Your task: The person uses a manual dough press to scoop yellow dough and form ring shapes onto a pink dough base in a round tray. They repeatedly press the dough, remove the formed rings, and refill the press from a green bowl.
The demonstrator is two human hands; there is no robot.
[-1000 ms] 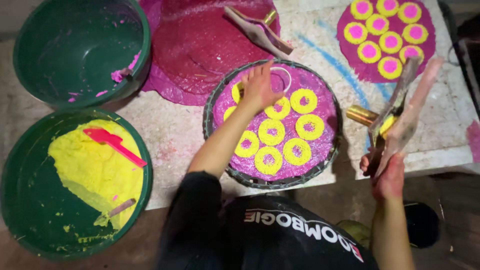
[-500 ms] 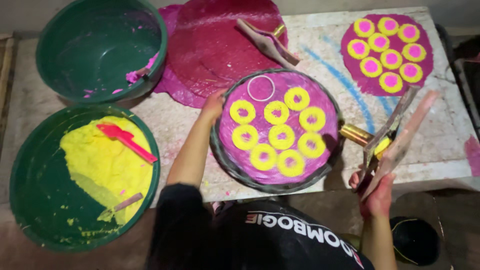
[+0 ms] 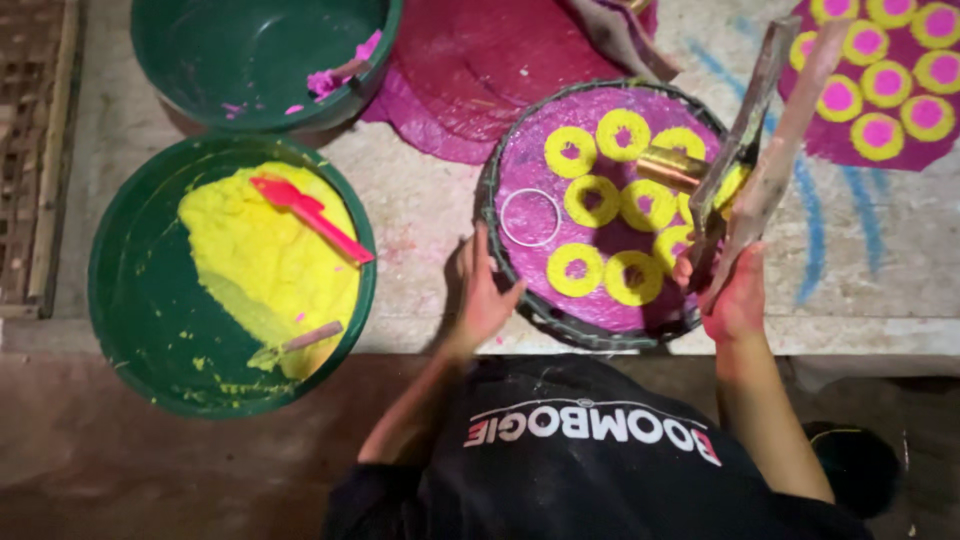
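Note:
A round dark-rimmed tray (image 3: 520, 300) lies on the pale table, filled with magenta powder bearing several yellow rings (image 3: 592, 200) and one thin white ring outline (image 3: 530, 217). My left hand (image 3: 482, 292) grips the tray's left rim, fingers over the edge. My right hand (image 3: 735, 300) is at the tray's right side, closed on a long pair of flat sticks (image 3: 770, 130) that slant up over the tray. A brass cylinder (image 3: 668, 166) juts out from the sticks above the rings.
A green basin (image 3: 130, 300) at left holds yellow powder, a red scoop (image 3: 310, 215) and a small scraper (image 3: 300, 338). Behind it is a second green basin (image 3: 260, 60) with pink traces. A magenta disc (image 3: 480, 70) and a finished patterned disc (image 3: 880, 90) lie farther back.
My left hand has left the tray's middle and taken hold of its left rim. My right hand has brought the sticks from beside the tray to over its right part.

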